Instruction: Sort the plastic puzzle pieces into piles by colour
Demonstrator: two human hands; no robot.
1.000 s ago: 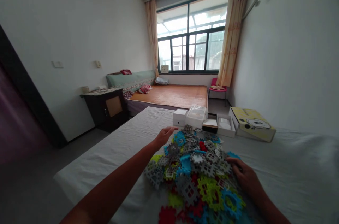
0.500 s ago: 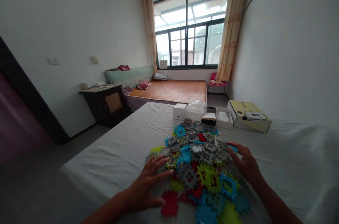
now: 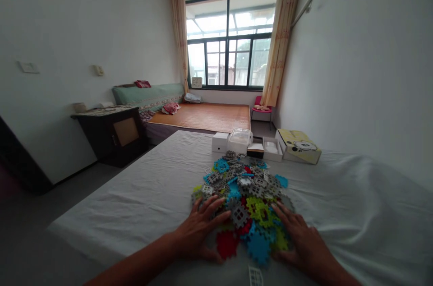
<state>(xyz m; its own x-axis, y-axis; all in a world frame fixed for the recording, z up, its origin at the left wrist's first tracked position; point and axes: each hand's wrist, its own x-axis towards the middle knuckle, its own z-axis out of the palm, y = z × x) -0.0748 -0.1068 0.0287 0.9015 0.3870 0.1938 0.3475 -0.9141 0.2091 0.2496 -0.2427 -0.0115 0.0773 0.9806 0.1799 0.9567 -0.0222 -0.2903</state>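
Observation:
A heap of plastic building-block pieces (image 3: 233,186) with notched edges lies on the sheet-covered surface, in grey, blue, green and red. My left hand (image 3: 203,227) rests at the heap's left edge, fingers spread, beside a red piece (image 3: 227,244) and a grey window piece (image 3: 239,214). On the right side my right hand (image 3: 299,232) lies with fingers apart against the green pieces (image 3: 260,211) and a blue piece (image 3: 260,245). A white window piece (image 3: 255,276) lies apart at the near edge of the view.
Behind the heap stand a white box (image 3: 220,142), a clear plastic container (image 3: 240,140), an open white tray (image 3: 272,149) and a yellow cartoon box (image 3: 300,146). A bed (image 3: 206,115), a dark cabinet (image 3: 115,135) and a pink chair (image 3: 261,109) are farther back.
My right hand has moved nearer along the heap's right side, uncovering a blue piece. The near pieces sit closer together. The view has turned slightly right.

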